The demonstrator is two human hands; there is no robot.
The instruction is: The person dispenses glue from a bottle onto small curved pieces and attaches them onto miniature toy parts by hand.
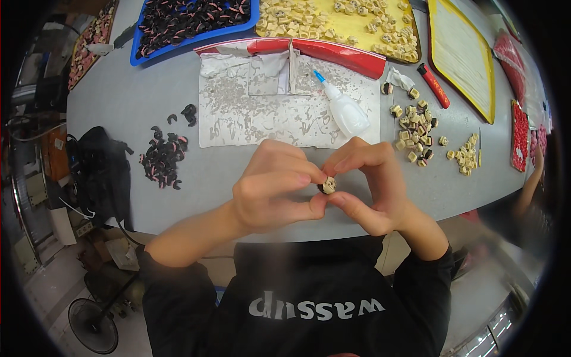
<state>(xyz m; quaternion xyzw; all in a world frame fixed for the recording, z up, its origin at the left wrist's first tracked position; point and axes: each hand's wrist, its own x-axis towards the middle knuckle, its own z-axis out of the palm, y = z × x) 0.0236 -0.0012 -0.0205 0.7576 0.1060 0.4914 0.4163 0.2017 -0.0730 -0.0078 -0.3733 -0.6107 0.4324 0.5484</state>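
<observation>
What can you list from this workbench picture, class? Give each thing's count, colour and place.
Small cream-and-black assembled piece: one, pinched between both hands.
Clear plastic glue bottle with blue tip: one, lying on the white sheet.
White stained paper sheet: one, centre of the grey table.
Small black curved parts: one pile, table left.
Small cream blocks: loose cluster, table right.
Blue tray of black parts: one, top.
Red lighter-shaped stick: one, right.
Left hand: fingers on the piece.
Right hand: fingers on the piece.
</observation>
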